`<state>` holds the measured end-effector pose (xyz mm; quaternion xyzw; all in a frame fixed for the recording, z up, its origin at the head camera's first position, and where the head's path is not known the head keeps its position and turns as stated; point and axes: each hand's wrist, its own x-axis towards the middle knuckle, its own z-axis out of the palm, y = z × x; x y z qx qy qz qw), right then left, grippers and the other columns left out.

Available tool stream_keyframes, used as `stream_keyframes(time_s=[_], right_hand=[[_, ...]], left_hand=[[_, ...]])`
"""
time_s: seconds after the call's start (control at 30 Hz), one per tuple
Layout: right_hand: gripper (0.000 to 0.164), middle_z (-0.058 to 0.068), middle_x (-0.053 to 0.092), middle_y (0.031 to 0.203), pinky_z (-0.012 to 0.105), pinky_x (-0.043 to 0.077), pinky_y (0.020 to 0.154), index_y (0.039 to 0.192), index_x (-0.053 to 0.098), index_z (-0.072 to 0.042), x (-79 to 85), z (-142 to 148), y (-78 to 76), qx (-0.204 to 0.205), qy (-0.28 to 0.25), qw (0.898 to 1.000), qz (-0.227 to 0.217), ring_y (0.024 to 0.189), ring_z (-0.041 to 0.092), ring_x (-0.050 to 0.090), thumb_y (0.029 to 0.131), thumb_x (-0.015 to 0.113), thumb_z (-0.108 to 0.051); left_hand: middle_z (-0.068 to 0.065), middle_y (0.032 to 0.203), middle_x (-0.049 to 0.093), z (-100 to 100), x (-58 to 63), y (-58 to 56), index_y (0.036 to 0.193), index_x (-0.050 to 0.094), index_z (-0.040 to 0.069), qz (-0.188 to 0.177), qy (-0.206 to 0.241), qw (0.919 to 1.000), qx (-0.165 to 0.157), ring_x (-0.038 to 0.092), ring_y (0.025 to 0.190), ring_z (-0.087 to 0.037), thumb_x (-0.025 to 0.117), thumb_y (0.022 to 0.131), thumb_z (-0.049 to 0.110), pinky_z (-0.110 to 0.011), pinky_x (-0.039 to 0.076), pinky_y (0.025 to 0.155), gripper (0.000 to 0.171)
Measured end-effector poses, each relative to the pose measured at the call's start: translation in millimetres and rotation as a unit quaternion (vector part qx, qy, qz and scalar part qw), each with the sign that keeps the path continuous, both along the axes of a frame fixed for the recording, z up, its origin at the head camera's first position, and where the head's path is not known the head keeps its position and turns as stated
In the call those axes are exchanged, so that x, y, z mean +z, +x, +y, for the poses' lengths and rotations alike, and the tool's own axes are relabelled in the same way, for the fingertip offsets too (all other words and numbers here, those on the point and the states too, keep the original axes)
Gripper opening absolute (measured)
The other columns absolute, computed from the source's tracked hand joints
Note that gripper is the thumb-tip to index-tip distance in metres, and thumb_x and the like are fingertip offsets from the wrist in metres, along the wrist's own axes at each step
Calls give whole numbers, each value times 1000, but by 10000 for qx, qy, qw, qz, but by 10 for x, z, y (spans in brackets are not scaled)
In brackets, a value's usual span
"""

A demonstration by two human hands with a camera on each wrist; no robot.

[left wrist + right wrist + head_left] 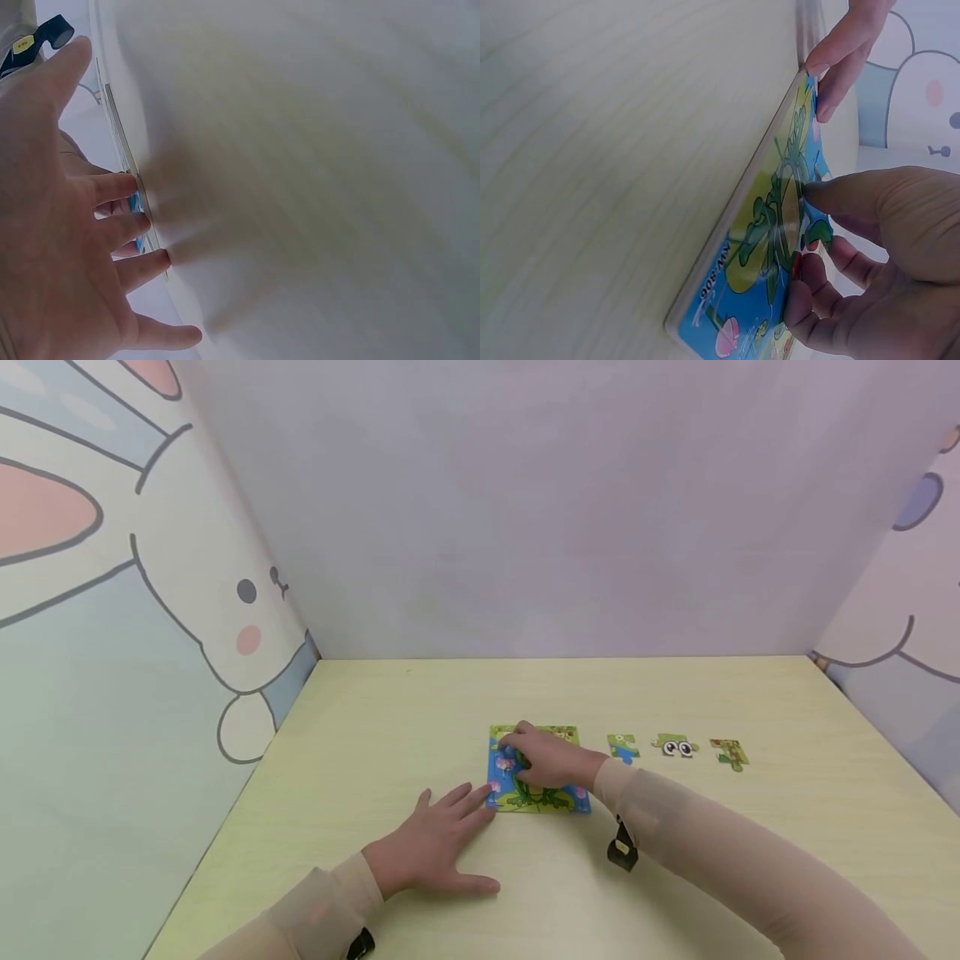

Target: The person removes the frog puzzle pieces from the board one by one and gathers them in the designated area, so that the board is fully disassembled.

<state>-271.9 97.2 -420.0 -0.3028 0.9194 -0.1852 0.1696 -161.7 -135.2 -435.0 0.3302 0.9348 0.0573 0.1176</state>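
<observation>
A frog jigsaw puzzle board (542,804) with a blue border lies flat on the table. Over its middle, my right hand (553,760) bends down from the right. In the right wrist view, its thumb and fingers pinch a small green-and-red puzzle piece (819,232) at the board's surface; the fingers partly hide it. My left hand (435,847) rests on the table, fingers spread, with fingertips at the board's lower left edge. Three loose pieces lie right of the board: a blue-green one (623,747), one with eyes (677,746), and a brown-green one (730,753).
The pale wooden table (375,727) meets a plain lilac wall (525,510) at the back. Side walls with cartoon animals (202,568) stand left and right. A dark wrist device (622,847) hangs under the right sleeve.
</observation>
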Motion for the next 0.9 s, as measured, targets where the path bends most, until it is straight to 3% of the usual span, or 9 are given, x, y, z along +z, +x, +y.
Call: stream_keyframes(time_s=[0.27,0.47,0.67,0.9], right_hand=[[49,11,55,137,47,53,106,144,56,-14,-1,-37,55,-162,-104,9997,177,119,26,63,98,74,-11],[42,9,62,133,46,54,105,140,58,-13,-63,-40,75,-90,-230,9987,451,114,24,65,100,71,-12],[33,9,64,136,48,51,109,138,59,-14,-74,8,55,-160,-728,9971,118,124,26,63,106,60,-8],[31,11,67,129,48,54,101,135,60,-15,-58,46,23,-177,-963,9951,-113,115,26,66,106,57,-5]], left_hand=[[-3,173,30,-2,12,16,158,46,19,70,22,10000,-16,33,157,-34,55,89,82,-81,35,106,94],[-4,173,30,-3,9,24,157,46,18,88,50,9999,-17,34,157,-34,56,88,82,-81,35,106,95],[-5,172,32,-6,25,26,156,47,17,133,137,9998,-53,35,156,-35,58,88,81,-80,37,105,94],[-4,173,32,-3,35,31,156,47,17,140,127,9998,-62,35,156,-35,57,88,81,-81,35,106,94]])
